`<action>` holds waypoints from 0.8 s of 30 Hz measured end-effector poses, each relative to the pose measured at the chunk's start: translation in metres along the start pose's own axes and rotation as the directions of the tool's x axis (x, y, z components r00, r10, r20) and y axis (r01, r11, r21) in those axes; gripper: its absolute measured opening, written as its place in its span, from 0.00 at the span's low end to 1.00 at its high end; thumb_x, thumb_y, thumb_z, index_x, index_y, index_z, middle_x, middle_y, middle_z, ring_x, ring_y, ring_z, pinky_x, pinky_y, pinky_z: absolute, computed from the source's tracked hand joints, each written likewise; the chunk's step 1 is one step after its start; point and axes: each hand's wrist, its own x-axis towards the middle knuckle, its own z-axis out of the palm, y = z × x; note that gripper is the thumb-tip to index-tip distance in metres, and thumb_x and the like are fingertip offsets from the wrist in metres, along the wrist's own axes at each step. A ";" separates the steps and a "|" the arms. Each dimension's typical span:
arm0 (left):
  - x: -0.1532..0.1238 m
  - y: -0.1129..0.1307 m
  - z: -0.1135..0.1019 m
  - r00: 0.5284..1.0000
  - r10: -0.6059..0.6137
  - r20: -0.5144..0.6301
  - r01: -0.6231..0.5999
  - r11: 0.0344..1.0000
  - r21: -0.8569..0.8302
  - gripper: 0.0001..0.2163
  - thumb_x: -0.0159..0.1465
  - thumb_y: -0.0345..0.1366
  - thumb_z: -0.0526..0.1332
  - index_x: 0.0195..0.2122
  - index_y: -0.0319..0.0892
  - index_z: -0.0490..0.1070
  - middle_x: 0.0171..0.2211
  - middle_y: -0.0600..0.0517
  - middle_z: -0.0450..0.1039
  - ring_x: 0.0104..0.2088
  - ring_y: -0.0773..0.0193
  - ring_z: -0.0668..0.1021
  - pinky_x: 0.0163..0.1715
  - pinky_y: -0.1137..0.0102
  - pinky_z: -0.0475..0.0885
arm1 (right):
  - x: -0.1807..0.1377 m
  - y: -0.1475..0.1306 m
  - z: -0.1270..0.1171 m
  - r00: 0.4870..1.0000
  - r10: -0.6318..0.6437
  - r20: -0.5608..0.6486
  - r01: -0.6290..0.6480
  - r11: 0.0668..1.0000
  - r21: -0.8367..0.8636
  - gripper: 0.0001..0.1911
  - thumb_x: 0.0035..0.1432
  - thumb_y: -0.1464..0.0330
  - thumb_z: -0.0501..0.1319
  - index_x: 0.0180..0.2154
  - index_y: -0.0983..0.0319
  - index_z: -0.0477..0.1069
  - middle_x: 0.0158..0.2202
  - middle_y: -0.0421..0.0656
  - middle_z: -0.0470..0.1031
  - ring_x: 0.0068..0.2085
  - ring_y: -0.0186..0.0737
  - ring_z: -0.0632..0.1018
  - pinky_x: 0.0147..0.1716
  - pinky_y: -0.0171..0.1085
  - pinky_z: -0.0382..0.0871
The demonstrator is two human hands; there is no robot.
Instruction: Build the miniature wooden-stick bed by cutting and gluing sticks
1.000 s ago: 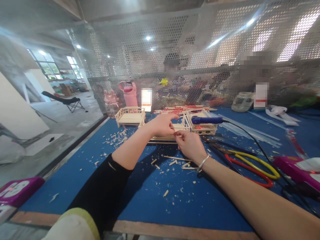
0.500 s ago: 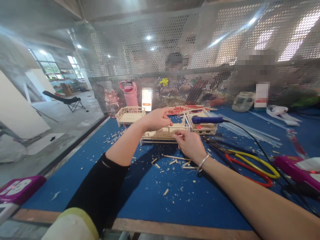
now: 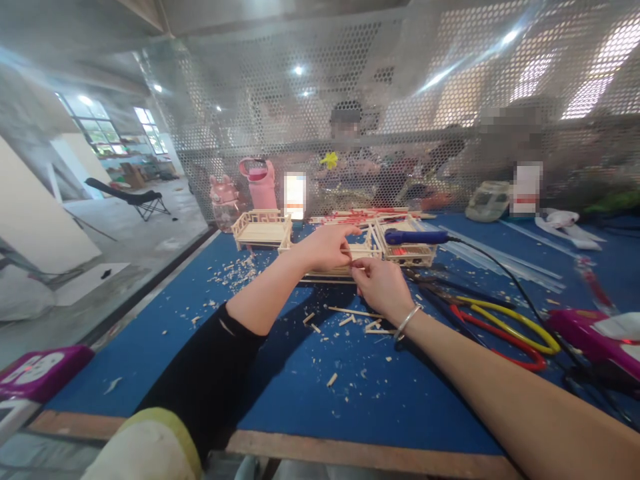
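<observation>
In the middle of the blue table stands a small model of pale wooden sticks [image 3: 333, 274], with a railing along its edge. My left hand [image 3: 327, 248] reaches over it from the left, index finger extended and the other fingers curled down to the fingertips of my right hand. At the model's front edge my right hand [image 3: 384, 285] is pinched closed; anything in the pinch is too small to make out. Another railed stick model [image 3: 263, 231] stands at the left. A blue corded hand tool [image 3: 417, 237] rests on a further stick frame [image 3: 410, 257] at the right.
Cut stick pieces [image 3: 346, 321] and shavings lie in front of my hands. Pliers with red and yellow handles [image 3: 510, 327], a black cord and clear sticks [image 3: 505, 263] are at the right. Pink bottles [image 3: 261, 187], a lit phone [image 3: 295, 195] and a perforated screen [image 3: 280, 113] stand behind.
My left hand has moved right along the model, and its fingertips now meet those of my right hand. The right hand has shifted only slightly.
</observation>
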 end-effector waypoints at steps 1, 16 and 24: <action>0.000 -0.001 0.001 1.000 0.007 -0.003 -0.007 1.000 0.008 0.31 0.50 0.32 0.59 0.58 0.37 0.58 0.30 0.50 0.74 0.29 0.65 0.72 0.32 0.70 0.64 | 0.000 0.000 0.000 1.000 -0.002 0.002 0.002 1.000 -0.006 0.15 0.53 0.67 0.51 0.31 0.62 0.77 0.14 0.40 0.71 0.20 0.37 0.72 0.26 0.33 0.61; 0.001 -0.003 0.001 1.000 0.031 0.001 -0.031 0.999 0.027 0.30 0.51 0.33 0.58 0.58 0.39 0.58 0.31 0.49 0.74 0.32 0.63 0.74 0.35 0.68 0.64 | -0.005 -0.001 -0.016 0.992 0.054 0.117 -0.060 0.997 0.050 0.14 0.51 0.68 0.55 0.36 0.63 0.77 0.11 0.36 0.67 0.17 0.35 0.70 0.24 0.33 0.62; -0.005 0.008 -0.010 1.000 0.003 -0.006 -0.003 1.000 0.010 0.30 0.49 0.30 0.59 0.56 0.38 0.61 0.37 0.47 0.74 0.37 0.60 0.74 0.39 0.67 0.66 | 0.002 -0.001 -0.004 0.999 0.024 0.040 -0.028 0.996 0.090 0.13 0.52 0.66 0.53 0.29 0.62 0.75 0.13 0.37 0.68 0.18 0.35 0.70 0.24 0.33 0.61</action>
